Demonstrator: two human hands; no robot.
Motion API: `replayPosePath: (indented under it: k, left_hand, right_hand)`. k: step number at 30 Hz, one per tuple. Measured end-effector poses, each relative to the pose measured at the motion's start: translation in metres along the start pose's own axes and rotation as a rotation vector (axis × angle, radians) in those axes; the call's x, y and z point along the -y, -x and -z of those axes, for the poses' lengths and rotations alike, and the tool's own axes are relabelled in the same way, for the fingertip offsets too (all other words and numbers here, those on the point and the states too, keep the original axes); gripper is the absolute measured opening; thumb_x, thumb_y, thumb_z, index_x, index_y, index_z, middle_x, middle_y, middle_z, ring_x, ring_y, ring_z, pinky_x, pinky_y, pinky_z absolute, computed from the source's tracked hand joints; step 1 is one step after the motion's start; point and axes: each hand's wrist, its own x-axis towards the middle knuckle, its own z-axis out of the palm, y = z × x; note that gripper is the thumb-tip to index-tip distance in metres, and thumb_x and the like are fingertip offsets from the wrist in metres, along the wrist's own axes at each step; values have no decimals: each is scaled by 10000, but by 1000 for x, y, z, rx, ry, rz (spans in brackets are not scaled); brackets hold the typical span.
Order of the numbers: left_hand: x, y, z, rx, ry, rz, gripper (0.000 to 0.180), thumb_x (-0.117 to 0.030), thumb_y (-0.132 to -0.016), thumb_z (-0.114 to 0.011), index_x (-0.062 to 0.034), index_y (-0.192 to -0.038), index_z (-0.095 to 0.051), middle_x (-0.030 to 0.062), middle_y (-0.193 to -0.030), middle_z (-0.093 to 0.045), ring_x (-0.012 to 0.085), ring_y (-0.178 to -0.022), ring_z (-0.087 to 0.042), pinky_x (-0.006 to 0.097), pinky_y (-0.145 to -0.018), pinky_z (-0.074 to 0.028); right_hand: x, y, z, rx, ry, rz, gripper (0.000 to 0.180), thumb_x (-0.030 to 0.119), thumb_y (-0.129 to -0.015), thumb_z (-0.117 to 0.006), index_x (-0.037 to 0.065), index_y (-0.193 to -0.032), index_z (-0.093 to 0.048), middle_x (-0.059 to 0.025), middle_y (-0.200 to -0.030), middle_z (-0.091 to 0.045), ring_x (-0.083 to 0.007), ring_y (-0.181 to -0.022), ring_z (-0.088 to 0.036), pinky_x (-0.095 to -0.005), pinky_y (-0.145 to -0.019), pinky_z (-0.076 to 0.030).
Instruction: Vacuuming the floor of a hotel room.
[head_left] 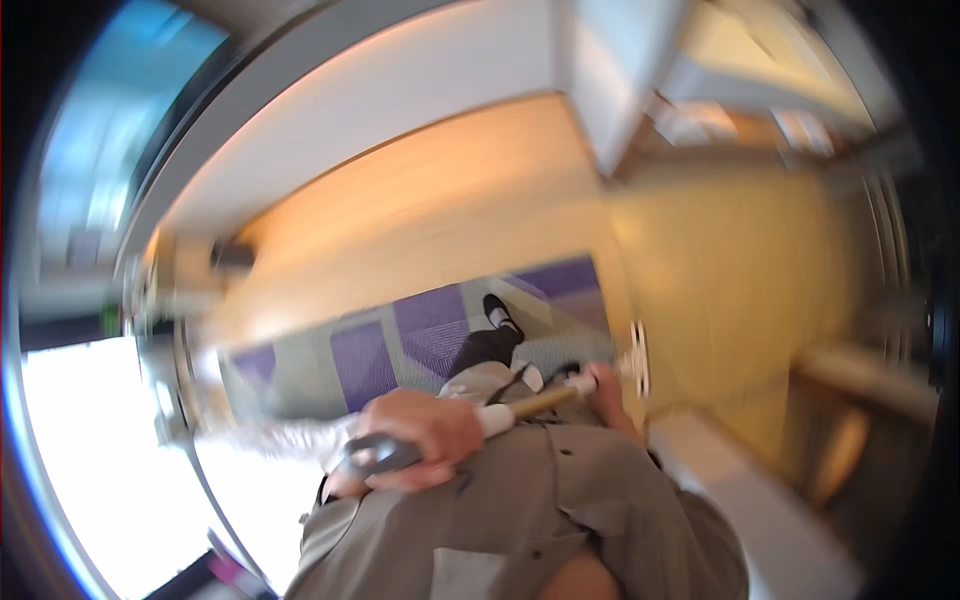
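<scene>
My left hand (425, 432) is wrapped around the grip end of a pole (545, 401) held across my front. The pole has a dark grey looped end, a white collar and a gold-coloured shaft. Further along to the right, my right hand (605, 393) closes around the shaft near a white joint. What lies beyond that hand is smeared by motion, so I cannot tell how the pole ends. A whitish, crinkled thing (285, 440) is blurred to the left of my left hand.
Under my foot lies a purple and grey-green patterned mat (435, 320) on a light wood floor (430, 190). A white door edge (615, 110) stands at the far right. Wooden furniture (850, 420) is to the right, and bright window panes (100, 450) are on the left.
</scene>
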Motion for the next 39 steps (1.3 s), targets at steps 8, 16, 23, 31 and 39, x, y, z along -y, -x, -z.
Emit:
replayPosePath:
  k: [8, 16, 23, 31, 39]
  left_hand:
    - [-28, 66, 169, -519, -30, -149, 210, 22, -778, -674, -7, -663, -501, 103, -659, -567, 255, -624, -561, 352, -572, -434]
    - [-57, 99, 288, -463, -198, -345, 163, 5, -745, -682, -20, -686, -532, 134, -630, -579, 288, -605, -574, 443, -642, -506]
    - [-34, 61, 363, -436, -364, -253, 155, 49, -690, -672, -44, -711, -550, 103, -712, -607, 292, -719, -626, 472, -823, -515]
    - [17, -63, 523, -481, -282, -181, 168, 97, -684, -573, -33, -786, -545, 104, -806, -593, 287, -852, -615, 491, -959, -439]
    - [80, -220, 710, -782, -160, -154, 220, 144, -650, -478, -40, -767, -448, 83, -725, -504, 238, -758, -530, 472, -932, -459]
  right_hand:
    - [64, -221, -91, 794, -155, 250, 261, 238, -719, -731, 57, -749, -545, -174, -674, -532, -368, -655, -553, -400, -584, -414]
    - [166, -376, -176, 693, 126, 362, 196, 236, -732, -685, 85, -777, -568, -137, -733, -591, -366, -755, -604, -445, -643, -467]
    - [215, -499, -193, 531, 393, 445, 195, 241, -748, -702, 94, -786, -581, -114, -795, -620, -344, -847, -609, -450, -694, -484]
    - [180, -692, -199, 249, 421, 273, 95, 187, -782, -636, 104, -819, -608, -112, -875, -650, -335, -928, -609, -447, -767, -502]
    - [131, -908, -212, 223, 379, 146, 141, 236, -790, -657, 98, -807, -635, -151, -832, -674, -366, -861, -641, -451, -715, -512]
